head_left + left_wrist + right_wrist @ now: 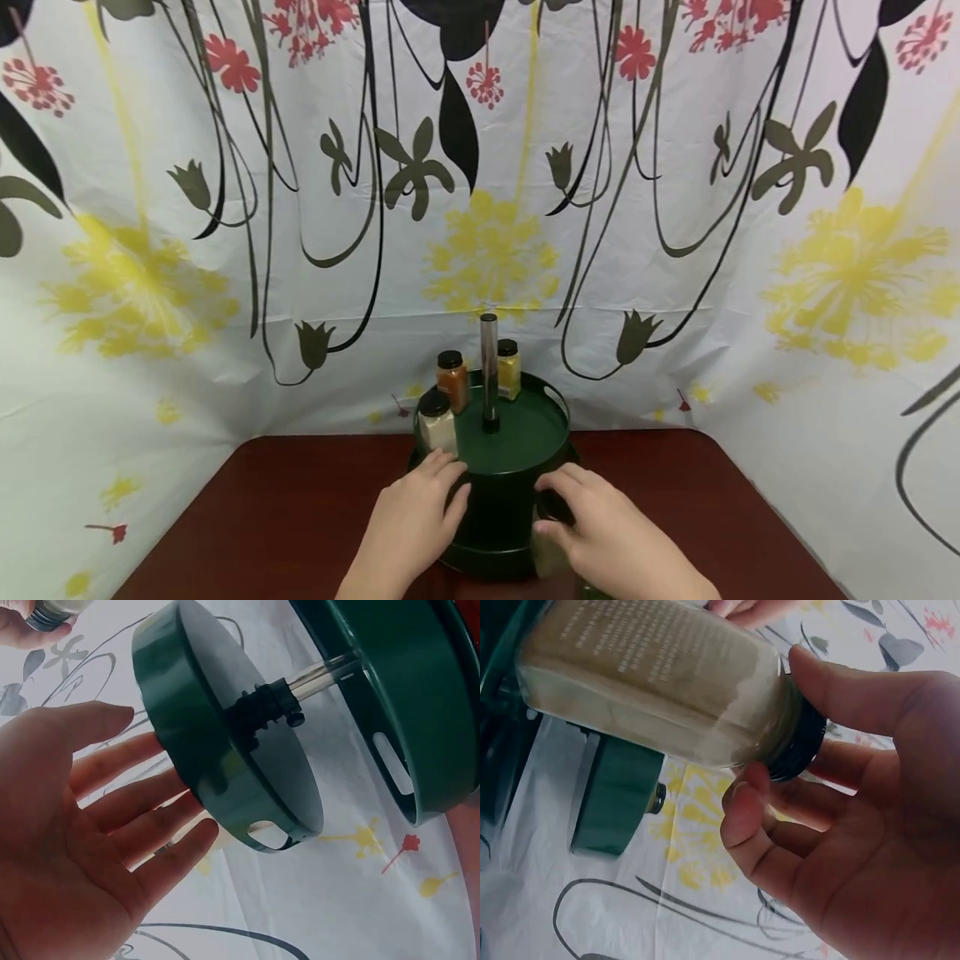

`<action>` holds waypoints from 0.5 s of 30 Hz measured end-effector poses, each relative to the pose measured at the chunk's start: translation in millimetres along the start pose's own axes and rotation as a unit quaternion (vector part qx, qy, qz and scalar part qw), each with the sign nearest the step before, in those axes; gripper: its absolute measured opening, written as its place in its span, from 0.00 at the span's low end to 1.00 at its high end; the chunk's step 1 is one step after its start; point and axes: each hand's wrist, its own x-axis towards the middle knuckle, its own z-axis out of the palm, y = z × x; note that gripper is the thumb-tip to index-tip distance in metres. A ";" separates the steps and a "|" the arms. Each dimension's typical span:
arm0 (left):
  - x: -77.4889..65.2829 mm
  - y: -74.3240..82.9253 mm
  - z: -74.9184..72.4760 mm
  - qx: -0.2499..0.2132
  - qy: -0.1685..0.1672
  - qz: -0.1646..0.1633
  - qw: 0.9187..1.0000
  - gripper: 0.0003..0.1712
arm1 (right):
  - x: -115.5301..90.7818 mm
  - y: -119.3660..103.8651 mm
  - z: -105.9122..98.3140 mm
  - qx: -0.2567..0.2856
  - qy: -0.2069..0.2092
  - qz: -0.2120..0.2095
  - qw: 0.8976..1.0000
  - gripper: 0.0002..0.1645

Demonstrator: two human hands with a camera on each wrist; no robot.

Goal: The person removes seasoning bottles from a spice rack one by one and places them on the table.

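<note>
A two-tier round green rack (525,446) stands on the table with a metallic post (489,367) rising from its middle. My right hand (600,533) grips a glass spice jar (652,690) by its black lid (802,742); the jar holds beige-brown powder and is in front of the rack's right side. My left hand (420,517) is at the upper tier's front left, its fingers loosely extended with the tips at the tier's outer wall (202,750). Close beyond those fingers, on the upper tier, is a jar of pale powder (438,432).
Also on the upper tier are an orange-filled jar (453,385) and a yellow-filled jar (509,373), both black-lidded. The lower tier (487,562) sits beneath. A flower-printed cloth (480,167) hangs behind the dark red table (300,508). Something green (596,593) shows at the bottom edge.
</note>
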 end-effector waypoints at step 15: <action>-1.3 -11.0 -7.9 -0.023 -0.038 0.005 0.999 0.17 | 11.0 3.2 16.5 0.018 -0.116 0.026 0.993 0.17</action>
